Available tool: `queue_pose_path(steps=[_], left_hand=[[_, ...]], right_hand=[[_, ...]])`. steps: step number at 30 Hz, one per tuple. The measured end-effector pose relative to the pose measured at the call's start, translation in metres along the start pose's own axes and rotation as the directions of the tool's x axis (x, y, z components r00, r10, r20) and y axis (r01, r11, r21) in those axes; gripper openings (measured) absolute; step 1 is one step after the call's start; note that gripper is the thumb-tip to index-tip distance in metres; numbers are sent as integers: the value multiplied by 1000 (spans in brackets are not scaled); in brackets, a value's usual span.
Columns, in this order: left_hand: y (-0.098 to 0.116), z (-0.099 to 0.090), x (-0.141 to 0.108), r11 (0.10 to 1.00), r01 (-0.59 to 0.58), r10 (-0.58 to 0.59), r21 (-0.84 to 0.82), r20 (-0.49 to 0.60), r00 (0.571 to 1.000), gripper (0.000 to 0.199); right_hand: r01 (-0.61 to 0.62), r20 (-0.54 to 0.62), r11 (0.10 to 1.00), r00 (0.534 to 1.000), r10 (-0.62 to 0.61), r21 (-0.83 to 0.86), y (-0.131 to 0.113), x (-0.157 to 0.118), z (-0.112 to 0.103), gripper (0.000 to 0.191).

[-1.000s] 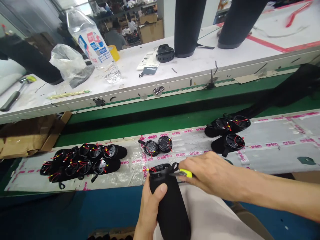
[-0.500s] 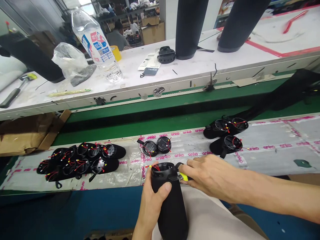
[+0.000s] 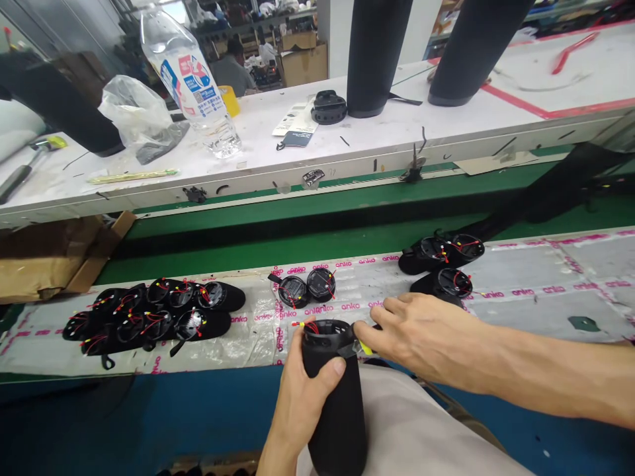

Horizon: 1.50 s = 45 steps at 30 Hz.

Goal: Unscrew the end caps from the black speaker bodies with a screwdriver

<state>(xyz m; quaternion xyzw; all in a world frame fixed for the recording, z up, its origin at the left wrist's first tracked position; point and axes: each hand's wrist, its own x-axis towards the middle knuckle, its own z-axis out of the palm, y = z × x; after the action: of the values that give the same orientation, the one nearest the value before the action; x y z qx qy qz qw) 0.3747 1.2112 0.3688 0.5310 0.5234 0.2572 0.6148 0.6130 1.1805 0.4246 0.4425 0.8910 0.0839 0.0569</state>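
Note:
My left hand (image 3: 305,396) is wrapped round a black fabric-covered cylinder (image 3: 340,416), its thumb across the front near the rim. Red wires with small connectors (image 3: 310,326) stick out of the cylinder's open top. At the right of the rim, my right hand (image 3: 397,330) is closed on a tool with a yellow part (image 3: 366,347); most of the tool is hidden by the fingers. A black strap lies between the rim and the right fingertips. Just beyond the cylinder, two round black parts with wires (image 3: 306,287) sit side by side.
Several black cylinders with red wires (image 3: 149,317) lie at the left of the taped bench (image 3: 258,337), and three more (image 3: 446,264) at the right. On the white shelf (image 3: 278,155) stand a water bottle (image 3: 191,86), a plastic bag and tall black cylinders. A person (image 3: 233,69) is in the background.
My right hand has drawn slightly up at the rim, and less of the yellow tool shows. The cylinder in my left hand has shifted a little to the left at its base.

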Motion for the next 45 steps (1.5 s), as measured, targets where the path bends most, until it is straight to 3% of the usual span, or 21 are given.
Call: queue_pose_path(steps=[7,14,22,45], left_hand=[[-8,-3,3,998,4,-11,60,112,994,80],[-7,0,5,997,9,-20,78,140,990,75],[-8,2,13,999,-3,14,-52,214,977,66],[-1,5,13,999,6,-13,40,188,982,68]], right_hand=[[89,-71,988,993,-99,-126,13,1,-10,14],[111,-55,975,991,-124,-195,18,4,-10,8],[125,-68,973,988,-140,-192,21,1,-7,9],[123,-20,979,992,-128,-162,24,0,-5,12]])
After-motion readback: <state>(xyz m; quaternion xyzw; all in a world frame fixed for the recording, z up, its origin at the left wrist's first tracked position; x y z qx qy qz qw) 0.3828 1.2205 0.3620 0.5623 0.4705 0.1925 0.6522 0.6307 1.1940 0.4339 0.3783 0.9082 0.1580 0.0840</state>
